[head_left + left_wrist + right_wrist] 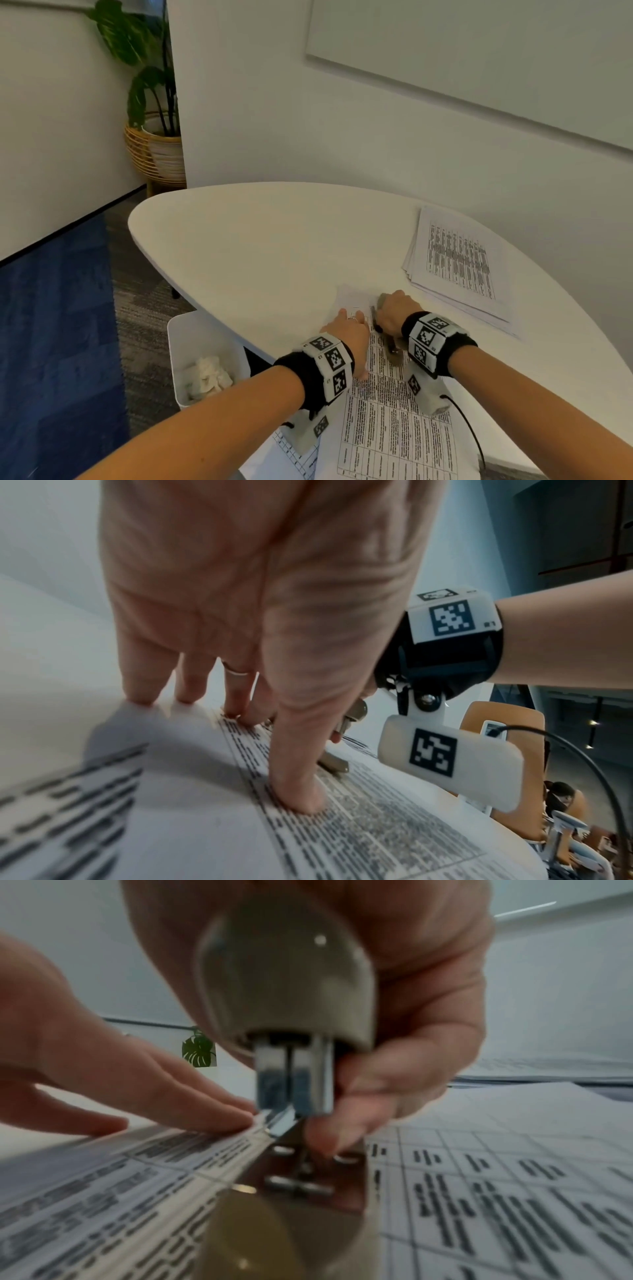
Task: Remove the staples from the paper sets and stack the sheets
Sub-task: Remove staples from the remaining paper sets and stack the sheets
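Note:
A printed paper set [394,421] lies on the white table [260,246] in front of me. My left hand [349,334] presses flat on its top edge with straight fingers [236,696], thumb [298,791] down on the print. My right hand [394,310] grips a grey staple remover [284,988], whose metal jaws [291,1091] meet the paper's edge beside the left fingertips [219,1112]. The tool's lower half [274,1218] lies on the sheet. A stack of printed sheets [459,267] rests at the table's right side.
A white bin [202,363] with crumpled paper stands on the floor left of the table. A potted plant [154,113] in a wicker basket stands in the far corner. A wall runs behind the table. A cable [469,435] trails from my right wrist.

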{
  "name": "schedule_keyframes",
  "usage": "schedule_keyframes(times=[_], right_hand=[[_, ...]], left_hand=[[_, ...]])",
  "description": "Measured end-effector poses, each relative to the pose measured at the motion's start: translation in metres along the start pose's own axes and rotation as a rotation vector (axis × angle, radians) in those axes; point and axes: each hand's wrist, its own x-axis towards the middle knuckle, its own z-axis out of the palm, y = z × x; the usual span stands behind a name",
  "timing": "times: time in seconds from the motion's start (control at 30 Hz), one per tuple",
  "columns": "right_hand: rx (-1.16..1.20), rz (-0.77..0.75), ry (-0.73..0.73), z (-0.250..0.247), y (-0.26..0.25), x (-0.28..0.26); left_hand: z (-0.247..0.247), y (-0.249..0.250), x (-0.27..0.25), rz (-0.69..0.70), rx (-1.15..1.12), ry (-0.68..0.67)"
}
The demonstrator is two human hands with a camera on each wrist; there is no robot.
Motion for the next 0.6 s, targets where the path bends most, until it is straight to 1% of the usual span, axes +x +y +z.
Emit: schedule_keyframes(times=[0.07, 0.13, 0.27, 0.33, 0.37, 0.5, 0.6], right_hand=[[-0.003, 0.003, 0.028, 0.001, 0.001, 0.002], [0.023, -0.017, 0.087, 0.000, 0.007, 0.001], [-0.192, -0.211, 0.183, -0.006, 0.023, 0.009], [-0.194, -0.250, 0.201, -0.008, 0.022, 0.013], [-0.180, -0.249, 0.203, -0.008, 0.019, 0.016], [-0.067, -0.166, 0.189, -0.004, 0.007, 0.027], [-0.008, -0.155, 0.158, -0.002, 0.004, 0.039]], left_hand=[[-0.001, -0.001, -0.001, -0.003, -0.005, 0.004], [-0.001, -0.001, -0.001, 0.001, -0.002, 0.003], [-0.002, 0.000, -0.003, 0.002, -0.006, -0.006], [-0.003, 0.000, -0.003, 0.000, -0.004, -0.009], [-0.002, 0.001, -0.003, -0.004, 0.002, -0.007], [-0.002, 0.002, -0.005, 0.004, 0.016, 0.010], [-0.005, 0.001, -0.008, 0.020, 0.020, 0.026]])
